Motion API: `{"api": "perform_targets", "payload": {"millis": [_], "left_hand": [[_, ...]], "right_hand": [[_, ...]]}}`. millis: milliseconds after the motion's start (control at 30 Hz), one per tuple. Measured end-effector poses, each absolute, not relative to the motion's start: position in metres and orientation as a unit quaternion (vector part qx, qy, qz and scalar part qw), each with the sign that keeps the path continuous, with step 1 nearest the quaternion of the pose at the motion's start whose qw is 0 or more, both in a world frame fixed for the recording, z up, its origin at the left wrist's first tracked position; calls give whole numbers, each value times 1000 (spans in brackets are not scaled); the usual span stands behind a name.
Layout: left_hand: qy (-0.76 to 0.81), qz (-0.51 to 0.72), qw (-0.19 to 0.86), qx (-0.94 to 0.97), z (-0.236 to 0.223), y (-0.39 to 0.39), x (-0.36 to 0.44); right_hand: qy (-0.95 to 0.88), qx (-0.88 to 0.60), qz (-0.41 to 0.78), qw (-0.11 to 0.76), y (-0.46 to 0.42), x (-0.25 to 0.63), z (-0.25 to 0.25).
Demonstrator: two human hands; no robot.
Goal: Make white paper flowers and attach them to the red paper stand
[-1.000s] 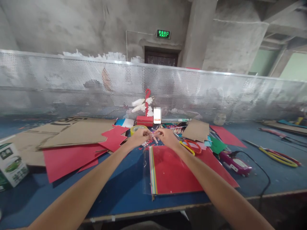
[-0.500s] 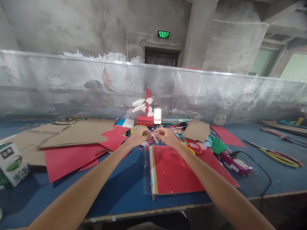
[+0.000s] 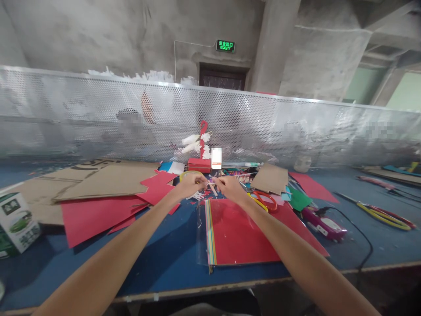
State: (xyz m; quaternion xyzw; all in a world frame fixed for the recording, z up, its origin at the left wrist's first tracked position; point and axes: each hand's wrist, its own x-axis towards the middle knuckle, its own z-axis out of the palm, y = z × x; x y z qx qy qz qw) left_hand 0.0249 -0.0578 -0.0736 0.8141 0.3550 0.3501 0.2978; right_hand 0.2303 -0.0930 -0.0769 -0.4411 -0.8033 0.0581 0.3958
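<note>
My left hand (image 3: pixel 190 184) and my right hand (image 3: pixel 229 187) are close together over the middle of the table, fingers pinched. Between their fingertips is a small, thin white strip (image 3: pixel 213 189), probably paper; its exact shape is too small to make out. Beneath the hands lie white and red scraps (image 3: pixel 197 195). A roll of yellow tape (image 3: pixel 184 176) is partly hidden behind my left hand. Right of my right hand are scissors with red and yellow handles (image 3: pixel 265 199). Nearer me, under my right forearm, lies a clear packet of red paper (image 3: pixel 243 232) with multicoloured edges.
Brown cardboard (image 3: pixel 108 180) and red sheets (image 3: pixel 98 217) cover the left side, beside a green-and-white carton (image 3: pixel 19 226). At the back, white flowers stand on a red base (image 3: pixel 199 165). On the right are a purple corded device (image 3: pixel 324 224) and pliers (image 3: pixel 384 215).
The fingers of my right hand have shifted slightly, and the white strip between the hands has changed angle. Both hands stay in nearly the same place.
</note>
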Motion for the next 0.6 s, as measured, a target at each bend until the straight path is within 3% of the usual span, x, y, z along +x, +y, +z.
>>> {"api": "perform_targets", "payload": {"millis": [233,600], "left_hand": [[352,311,289,834,-73,-60,24],[353,329,303,822,-73,-56,22]], "right_hand": [[-802,-382,195,415,-91,233,-80],[-789,-411,140,434,-97,224,-75]]}}
